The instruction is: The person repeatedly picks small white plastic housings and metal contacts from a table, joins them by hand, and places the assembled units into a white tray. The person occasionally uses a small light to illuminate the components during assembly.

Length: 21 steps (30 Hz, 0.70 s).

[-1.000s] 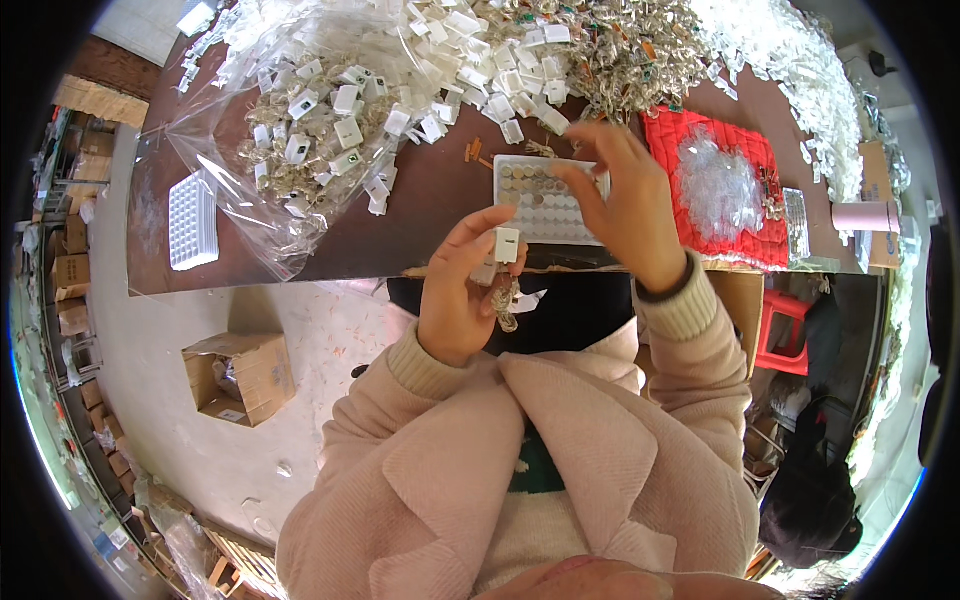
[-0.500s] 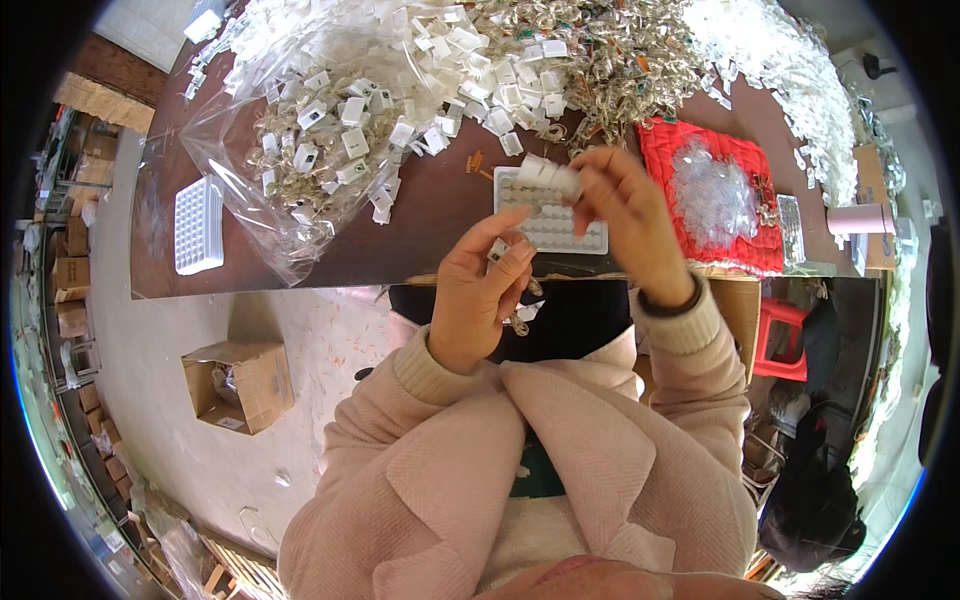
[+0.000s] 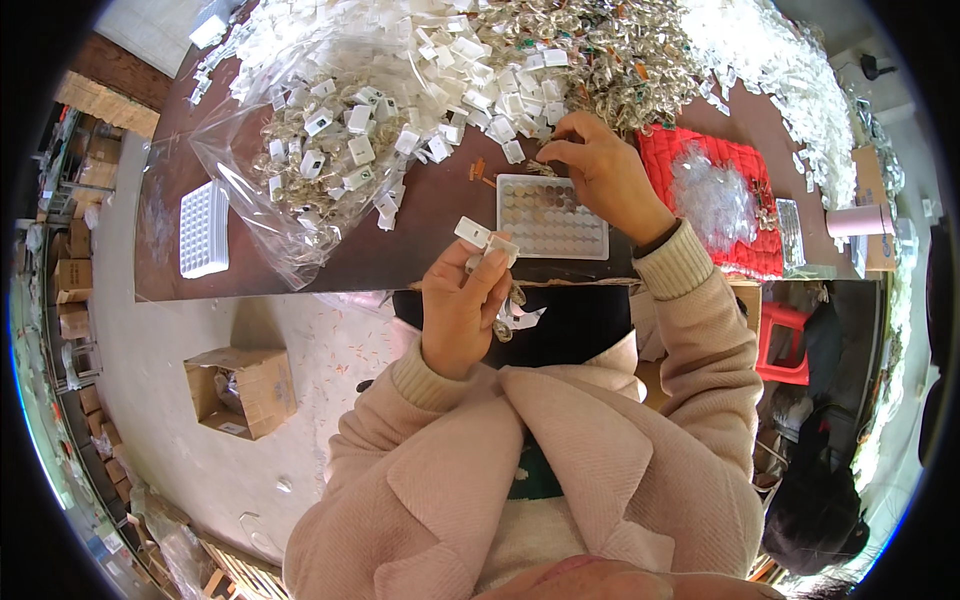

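In front of my chest, my left hand [image 3: 462,305] is closed around small white plastic housings [image 3: 487,238]. Two of them stick up past thumb and fingers, and a coiled clear wire [image 3: 510,305] dangles below. My right hand [image 3: 605,172] is raised above the upper right part of a white tray [image 3: 552,252], close to the heap of wires. Its thumb and forefinger are apart, with nothing visible between them. Rows of small round pieces sit in the tray's pockets, some brownish and others pale. Orange bits [image 3: 480,172] lie left of the tray.
Wired white housings [image 3: 360,150] lie on a clear plastic bag. Behind are a tangled wire heap [image 3: 610,60] and white piles. A red quilted cloth [image 3: 740,255] holds clear pieces; stacked white trays [image 3: 203,230] stand left. A cardboard box [image 3: 240,390] sits on the floor.
My right hand has let go of the white housings and moved up toward the wire heap. The housings now show in my left hand, which has shifted slightly left and down.
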{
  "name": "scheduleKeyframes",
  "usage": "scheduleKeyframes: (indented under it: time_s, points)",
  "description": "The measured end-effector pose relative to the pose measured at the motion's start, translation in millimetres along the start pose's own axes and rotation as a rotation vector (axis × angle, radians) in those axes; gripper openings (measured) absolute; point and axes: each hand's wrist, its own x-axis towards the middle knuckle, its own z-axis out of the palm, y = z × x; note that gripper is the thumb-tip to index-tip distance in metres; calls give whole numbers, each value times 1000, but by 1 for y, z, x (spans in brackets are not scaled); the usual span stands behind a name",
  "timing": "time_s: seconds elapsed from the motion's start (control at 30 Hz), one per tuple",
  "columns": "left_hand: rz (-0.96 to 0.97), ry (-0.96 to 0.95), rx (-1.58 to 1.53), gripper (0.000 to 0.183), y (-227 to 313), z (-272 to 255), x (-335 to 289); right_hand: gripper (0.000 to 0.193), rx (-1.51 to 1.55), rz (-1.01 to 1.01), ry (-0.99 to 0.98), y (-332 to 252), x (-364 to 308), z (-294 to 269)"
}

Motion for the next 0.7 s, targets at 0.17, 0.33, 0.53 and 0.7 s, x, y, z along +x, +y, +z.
scheduleKeyframes:
  time_s: [0.17, 0.33, 0.53, 0.7]
  points:
    - [-5, -1, -5, 25, 0, -6, 2, 28, -99, -72, -77, 5, 3, 7]
    - [-8, 4, 0, 25, 1, -9, 2, 25, 188, 2, 193, 18, 6, 8]
    - [-21, -73, 15, 25, 2, -4, 0, 15, 920, 514, 415, 25, -4, -22]
    - [-44, -88, 61, 25, -4, 8, 2, 8, 1097, 586, 520, 4, -23, -32]
